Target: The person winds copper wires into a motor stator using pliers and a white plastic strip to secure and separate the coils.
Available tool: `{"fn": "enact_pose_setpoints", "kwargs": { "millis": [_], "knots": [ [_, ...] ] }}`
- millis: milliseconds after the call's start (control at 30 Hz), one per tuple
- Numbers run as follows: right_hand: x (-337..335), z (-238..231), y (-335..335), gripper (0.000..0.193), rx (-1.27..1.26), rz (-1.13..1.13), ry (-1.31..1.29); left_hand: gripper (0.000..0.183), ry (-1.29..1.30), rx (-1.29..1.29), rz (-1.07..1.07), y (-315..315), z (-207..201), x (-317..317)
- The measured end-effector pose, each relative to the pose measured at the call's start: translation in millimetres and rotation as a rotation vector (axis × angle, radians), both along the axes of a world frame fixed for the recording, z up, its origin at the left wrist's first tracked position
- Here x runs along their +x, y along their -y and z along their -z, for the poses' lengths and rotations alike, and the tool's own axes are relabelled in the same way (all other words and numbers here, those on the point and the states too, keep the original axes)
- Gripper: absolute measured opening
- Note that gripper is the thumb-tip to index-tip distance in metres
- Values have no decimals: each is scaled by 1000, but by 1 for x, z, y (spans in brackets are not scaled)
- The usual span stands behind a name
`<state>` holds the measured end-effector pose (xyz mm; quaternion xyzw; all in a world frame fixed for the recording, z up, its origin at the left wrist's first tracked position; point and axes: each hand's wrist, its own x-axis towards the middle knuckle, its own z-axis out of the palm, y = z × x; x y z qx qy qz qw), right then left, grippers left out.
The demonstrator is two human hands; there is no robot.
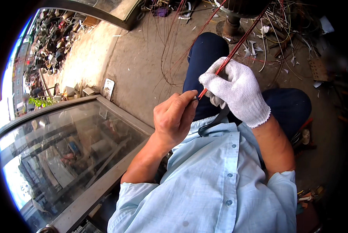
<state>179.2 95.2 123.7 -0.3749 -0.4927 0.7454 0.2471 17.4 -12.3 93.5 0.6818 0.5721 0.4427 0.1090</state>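
Observation:
A bundle of thin red wires (pixel 242 40) slants down from the top right into my hands over my lap. My right hand (pixel 238 87), in a white knitted glove, is closed round the bundle, with thumb and fingers wrapped on it. Just below and left of it, my bare left hand (pixel 176 116) pinches the lower end of the red wires between thumb and fingers. A small dark bit shows at those fingertips; I cannot make out what it is. The wires' tips are mostly hidden by the left fingers.
A framed glass panel (pixel 121 112) stands at my left. A dark round stand on a post (pixel 231 28) is ahead, by my knee. Loose wires and white scraps (pixel 253 48) litter the concrete floor (pixel 139 73). A heap of scrap (pixel 57 42) lies at the far left.

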Motion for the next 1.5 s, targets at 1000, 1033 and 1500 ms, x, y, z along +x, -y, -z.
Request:
{"fn": "enact_pose_setpoints", "kwargs": {
  "millis": [1000,1033,1500],
  "knots": [
    [-2,16,0,16,126,83,-103,23,759,-473,94,7,-3,11],
    [-3,18,0,16,142,95,-112,23,764,-475,96,7,-2,11],
    [1,22,-2,18,127,85,-94,21,882,-540,30,1,-4,16]
  ]
}}
